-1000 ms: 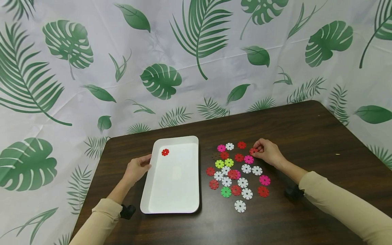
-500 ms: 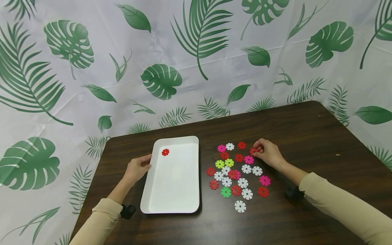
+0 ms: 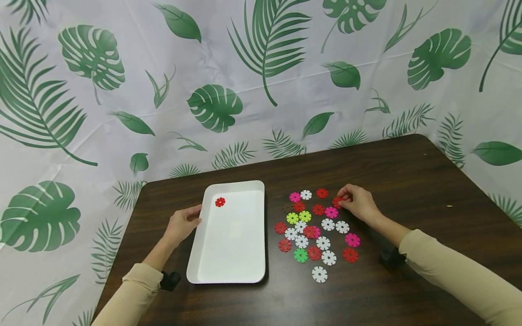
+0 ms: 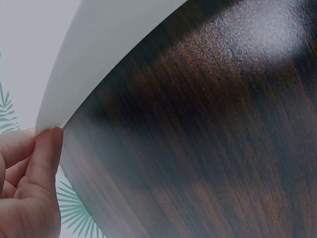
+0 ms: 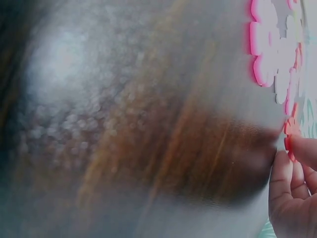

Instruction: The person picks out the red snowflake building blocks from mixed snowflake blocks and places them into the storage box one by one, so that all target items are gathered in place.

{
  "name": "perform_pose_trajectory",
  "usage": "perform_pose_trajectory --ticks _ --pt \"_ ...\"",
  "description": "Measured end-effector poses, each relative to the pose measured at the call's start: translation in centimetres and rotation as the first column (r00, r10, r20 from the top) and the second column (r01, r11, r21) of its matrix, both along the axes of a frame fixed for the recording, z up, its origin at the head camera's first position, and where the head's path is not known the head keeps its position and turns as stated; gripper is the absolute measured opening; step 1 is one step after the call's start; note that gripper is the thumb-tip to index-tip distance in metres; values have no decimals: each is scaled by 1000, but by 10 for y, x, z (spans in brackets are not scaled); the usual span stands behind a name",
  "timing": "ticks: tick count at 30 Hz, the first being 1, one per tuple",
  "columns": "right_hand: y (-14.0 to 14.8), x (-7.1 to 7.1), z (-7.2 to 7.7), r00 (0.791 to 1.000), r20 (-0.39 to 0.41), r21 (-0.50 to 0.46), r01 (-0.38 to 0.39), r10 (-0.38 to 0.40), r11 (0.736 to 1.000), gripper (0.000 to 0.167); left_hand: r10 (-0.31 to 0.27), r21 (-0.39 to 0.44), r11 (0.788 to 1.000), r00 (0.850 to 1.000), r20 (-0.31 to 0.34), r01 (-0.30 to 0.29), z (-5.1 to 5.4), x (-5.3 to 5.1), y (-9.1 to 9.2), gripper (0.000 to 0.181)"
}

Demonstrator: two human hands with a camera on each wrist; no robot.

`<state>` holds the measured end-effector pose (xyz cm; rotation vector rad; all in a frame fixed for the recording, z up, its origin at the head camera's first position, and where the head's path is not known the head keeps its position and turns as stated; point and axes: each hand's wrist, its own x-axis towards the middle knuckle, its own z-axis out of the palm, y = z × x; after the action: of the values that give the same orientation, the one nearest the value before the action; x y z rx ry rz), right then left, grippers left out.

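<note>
Right hand (image 3: 359, 203) pinching red disc (image 3: 335, 202) by edge at one o'clock of disc cluster (image 3: 310, 232), grip likely suiting thin shape. Left hand (image 3: 182, 225) pinching white tray (image 3: 230, 249) at ten o'clock, probably steadying it on bench (image 3: 387, 167).

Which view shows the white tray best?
The head view: the white tray appears nearly whole, interior and rim. The left wrist view catches only part of its side, pinched by the left hand; right wrist, none discernible.

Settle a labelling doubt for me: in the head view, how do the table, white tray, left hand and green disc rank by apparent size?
Largest to smallest, as they look:
Table
White tray
Left hand
Green disc
</note>
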<state>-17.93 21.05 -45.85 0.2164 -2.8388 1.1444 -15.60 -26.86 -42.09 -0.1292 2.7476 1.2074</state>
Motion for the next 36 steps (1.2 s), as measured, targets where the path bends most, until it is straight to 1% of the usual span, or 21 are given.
perform_pose_trajectory --ticks 6,17,21,28,36 --pt "1 -1 2 1000 1 -6 -5 5 1000 15 -2 9 1000 1000 3 2 1 0 0 42" --pt "2 1 5 998 68 -71 17 -12 997 15 0 8 1000 1000 9 0 0 0 -1 42" --pt "2 0 5 997 80 -88 21 -14 996 15 -5 9 1000 1000 4 5 0 0 -1 42" --pt "1 -1 9 994 105 -107 27 -16 994 16 -11 10 1000 1000 -1 11 0 0 -1 42" --pt "-2 -2 14 997 81 -140 8 3 990 17 -8 9 1000 1000 -1 8 1 0 -1 42"
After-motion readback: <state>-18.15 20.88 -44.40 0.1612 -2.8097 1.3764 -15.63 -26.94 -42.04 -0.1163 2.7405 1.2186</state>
